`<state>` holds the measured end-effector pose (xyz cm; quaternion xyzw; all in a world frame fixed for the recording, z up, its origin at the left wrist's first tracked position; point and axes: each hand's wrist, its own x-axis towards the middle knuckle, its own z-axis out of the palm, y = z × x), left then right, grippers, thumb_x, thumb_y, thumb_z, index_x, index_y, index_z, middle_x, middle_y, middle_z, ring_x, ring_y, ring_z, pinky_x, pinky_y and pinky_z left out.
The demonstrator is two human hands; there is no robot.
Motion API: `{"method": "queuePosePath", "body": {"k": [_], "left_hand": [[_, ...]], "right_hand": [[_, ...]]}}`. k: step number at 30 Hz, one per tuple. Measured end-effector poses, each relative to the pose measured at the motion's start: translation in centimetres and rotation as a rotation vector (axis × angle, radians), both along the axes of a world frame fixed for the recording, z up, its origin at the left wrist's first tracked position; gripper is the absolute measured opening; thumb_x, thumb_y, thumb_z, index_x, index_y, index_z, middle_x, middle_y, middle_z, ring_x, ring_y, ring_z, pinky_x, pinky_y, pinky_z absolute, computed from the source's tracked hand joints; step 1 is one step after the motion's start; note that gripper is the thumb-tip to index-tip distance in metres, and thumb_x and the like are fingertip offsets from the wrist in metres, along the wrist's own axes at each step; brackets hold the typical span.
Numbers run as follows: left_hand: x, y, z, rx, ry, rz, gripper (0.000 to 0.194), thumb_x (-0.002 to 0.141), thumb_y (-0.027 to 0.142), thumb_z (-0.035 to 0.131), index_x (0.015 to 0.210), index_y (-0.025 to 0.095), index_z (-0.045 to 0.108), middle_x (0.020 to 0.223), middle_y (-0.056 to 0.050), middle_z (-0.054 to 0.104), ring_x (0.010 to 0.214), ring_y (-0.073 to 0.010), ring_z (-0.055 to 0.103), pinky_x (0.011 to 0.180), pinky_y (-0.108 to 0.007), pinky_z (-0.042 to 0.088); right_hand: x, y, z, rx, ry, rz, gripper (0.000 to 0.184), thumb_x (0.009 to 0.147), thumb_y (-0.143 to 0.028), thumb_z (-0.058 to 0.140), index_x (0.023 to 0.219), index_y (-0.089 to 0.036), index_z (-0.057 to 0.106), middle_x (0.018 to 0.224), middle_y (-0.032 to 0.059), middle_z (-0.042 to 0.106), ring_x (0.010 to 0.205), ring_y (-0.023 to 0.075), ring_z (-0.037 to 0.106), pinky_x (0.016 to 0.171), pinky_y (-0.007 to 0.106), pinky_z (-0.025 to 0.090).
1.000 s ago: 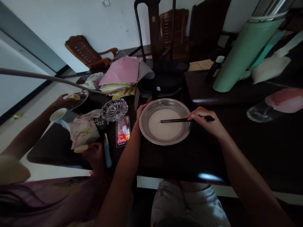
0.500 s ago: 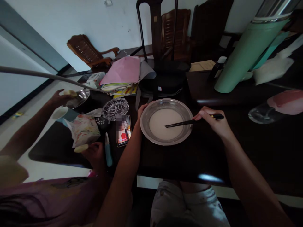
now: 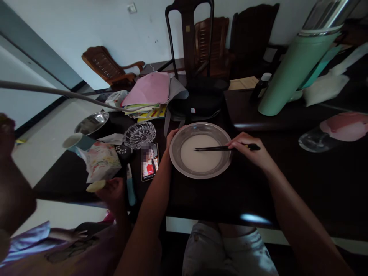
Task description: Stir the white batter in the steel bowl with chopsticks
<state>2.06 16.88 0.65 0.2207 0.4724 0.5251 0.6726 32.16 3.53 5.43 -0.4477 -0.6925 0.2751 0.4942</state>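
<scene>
A wide metal bowl (image 3: 178, 163) stands on the dark table in front of me, with a milky white liquid (image 3: 202, 161) in its bottom. My left hand (image 3: 172, 138) grips the bowl's left rim; most of its fingers are hidden beneath or behind the bowl. Over the right rim, my right hand (image 3: 247, 145) is closed around a pair of dark chopsticks (image 3: 212, 148). Their tips reach into the liquid near the middle. Left of my forearm lie a lit phone (image 3: 150, 163) and a blue-handled knife (image 3: 130, 188).
Beside me, a co-worker's hand (image 3: 110, 189) holds a pale slice. A glass dish (image 3: 140, 135), tissue pack (image 3: 103, 161), blue cup (image 3: 79, 142) and steel bowl (image 3: 92, 123) crowd the left. At right stand a tall green thermos (image 3: 299, 69) and a pink-topped clear container (image 3: 322, 136).
My right hand swings the chopsticks right, then back left through the liquid; my left hand stays on the bowl. The co-worker's far hand has left the steel bowl and moved to the left edge.
</scene>
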Motion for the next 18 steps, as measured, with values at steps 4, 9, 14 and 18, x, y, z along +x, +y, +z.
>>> {"method": "queuePosePath", "body": {"k": [4, 9, 14, 18], "left_hand": [[0.0, -0.1, 0.1, -0.009, 0.006, 0.018, 0.032, 0.094, 0.021, 0.045, 0.091, 0.027, 0.076, 0.063, 0.005, 0.073, 0.099, -0.0208, 0.074, 0.084, -0.026, 0.057], [0.6, -0.5, 0.5, 0.003, -0.024, 0.03, 0.023, 0.088, 0.021, 0.055, 0.085, 0.019, 0.077, 0.064, 0.0, 0.074, 0.087, -0.0239, 0.076, 0.082, -0.03, 0.058], [1.4, -1.0, 1.1, 0.024, -0.065, -0.005, 0.021, 0.083, 0.022, 0.059, 0.072, 0.015, 0.075, 0.06, -0.002, 0.071, 0.071, -0.0212, 0.073, 0.078, -0.028, 0.057], [1.3, -1.1, 1.5, -0.014, -0.052, -0.024, 0.025, 0.086, 0.019, 0.054, 0.071, 0.017, 0.074, 0.054, 0.0, 0.068, 0.067, -0.019, 0.072, 0.076, -0.026, 0.055]], "right_hand": [[0.2, -0.1, 0.1, -0.042, 0.064, -0.093, 0.035, 0.092, -0.049, 0.062, 0.068, -0.028, 0.076, 0.073, 0.003, 0.073, 0.073, 0.0209, 0.066, 0.074, 0.037, 0.05], [0.0, 0.0, 0.0, -0.007, 0.003, 0.029, 0.024, 0.09, -0.044, 0.066, 0.076, -0.029, 0.078, 0.082, 0.0032, 0.078, 0.083, 0.022, 0.068, 0.079, 0.037, 0.051], [0.2, -0.1, 0.2, -0.029, 0.057, -0.076, 0.033, 0.093, -0.045, 0.062, 0.069, -0.028, 0.077, 0.075, 0.0025, 0.075, 0.074, 0.0203, 0.067, 0.074, 0.036, 0.05], [-0.1, -0.1, 0.2, -0.037, 0.008, 0.05, 0.026, 0.091, -0.045, 0.065, 0.074, -0.029, 0.078, 0.08, 0.003, 0.077, 0.081, 0.0217, 0.068, 0.077, 0.037, 0.052]]}}
